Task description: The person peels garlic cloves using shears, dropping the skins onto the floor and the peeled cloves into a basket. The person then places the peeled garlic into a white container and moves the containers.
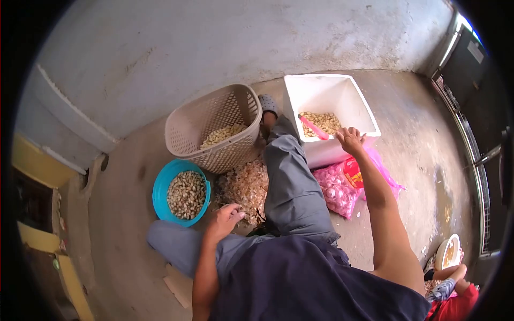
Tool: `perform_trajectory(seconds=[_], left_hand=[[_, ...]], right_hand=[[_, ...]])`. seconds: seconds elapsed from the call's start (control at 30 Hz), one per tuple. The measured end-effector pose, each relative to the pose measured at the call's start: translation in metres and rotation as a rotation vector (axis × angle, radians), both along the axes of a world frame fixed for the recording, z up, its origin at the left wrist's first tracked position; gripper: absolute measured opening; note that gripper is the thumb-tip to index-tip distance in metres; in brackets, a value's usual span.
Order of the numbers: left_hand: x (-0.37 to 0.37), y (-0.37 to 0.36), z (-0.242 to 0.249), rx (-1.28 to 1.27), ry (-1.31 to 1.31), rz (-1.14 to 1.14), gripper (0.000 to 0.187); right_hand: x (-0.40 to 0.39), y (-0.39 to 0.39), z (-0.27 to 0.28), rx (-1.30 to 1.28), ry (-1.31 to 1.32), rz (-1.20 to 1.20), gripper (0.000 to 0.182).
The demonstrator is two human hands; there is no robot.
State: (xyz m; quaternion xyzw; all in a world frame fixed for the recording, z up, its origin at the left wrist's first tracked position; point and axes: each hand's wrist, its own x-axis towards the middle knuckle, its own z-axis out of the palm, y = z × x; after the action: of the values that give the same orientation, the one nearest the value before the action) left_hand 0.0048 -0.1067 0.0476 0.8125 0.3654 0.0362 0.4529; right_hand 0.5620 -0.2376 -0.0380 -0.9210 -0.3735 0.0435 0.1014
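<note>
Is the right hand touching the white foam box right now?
Touching. In the head view the right hand rests on the front rim of the white foam box, fingers over the edge, no gap visible between them.

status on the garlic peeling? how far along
Done: peeled cloves sit in the beige basket and white foam box; a heap of skins lies on the floor. In hand: right hand at the box rim, left hand by the skins. Left: the blue bowl and pink bag look unpeeled.
</note>
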Motion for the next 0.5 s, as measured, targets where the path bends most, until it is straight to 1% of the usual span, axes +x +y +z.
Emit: perform_trajectory(seconds=[0.03, 0.1, 0.13, 0.17, 0.2, 0.27, 0.33, 0.4, 0.47, 0.5], left_hand=[[-0.003, -0.001, -0.006, 0.031, 0.058, -0.031, 0.045], [-0.01, -0.005, -0.015, 0.194, 0.089, -0.156, 0.05], [-0.015, -0.009, -0.019, 0.273, 0.104, -0.207, 0.052], [-0.016, -0.012, -0.01, 0.13, 0.17, -0.188, 0.055], [-0.02, -0.015, -0.005, 0.111, 0.213, -0.201, 0.056], [-0.031, -0.016, 0.005, 0.08, 0.297, -0.206, 0.057], [-0.049, -0.015, 0.001, 0.081, 0.289, -0.177, 0.056], [-0.059, -0.01, -0.004, 0.052, 0.313, -0.162, 0.055], [-0.063, -0.011, -0.007, 0.037, 0.337, -0.112, 0.052], [-0.065, -0.013, -0.008, 0.027, 0.349, -0.087, 0.051]], right_hand=[[0.001, -0.002, -0.001, -0.004, -0.011, 0.008, 0.053], [0.001, -0.004, -0.007, -0.008, -0.018, -0.001, 0.054], [0.003, -0.003, -0.01, -0.046, -0.06, -0.013, 0.045], [0.007, -0.008, -0.013, -0.102, -0.117, 0.065, 0.039], [0.011, -0.01, -0.018, -0.148, -0.176, 0.154, 0.034], [0.028, -0.011, -0.038, -0.054, -0.21, 0.218, 0.027], [0.021, -0.013, -0.025, -0.112, -0.207, 0.241, 0.031], [0.022, -0.012, -0.025, -0.028, -0.105, 0.105, 0.04], [0.028, -0.009, -0.026, -0.058, -0.074, 0.089, 0.049], [0.02, -0.008, -0.022, -0.052, -0.098, 0.05, 0.051]])
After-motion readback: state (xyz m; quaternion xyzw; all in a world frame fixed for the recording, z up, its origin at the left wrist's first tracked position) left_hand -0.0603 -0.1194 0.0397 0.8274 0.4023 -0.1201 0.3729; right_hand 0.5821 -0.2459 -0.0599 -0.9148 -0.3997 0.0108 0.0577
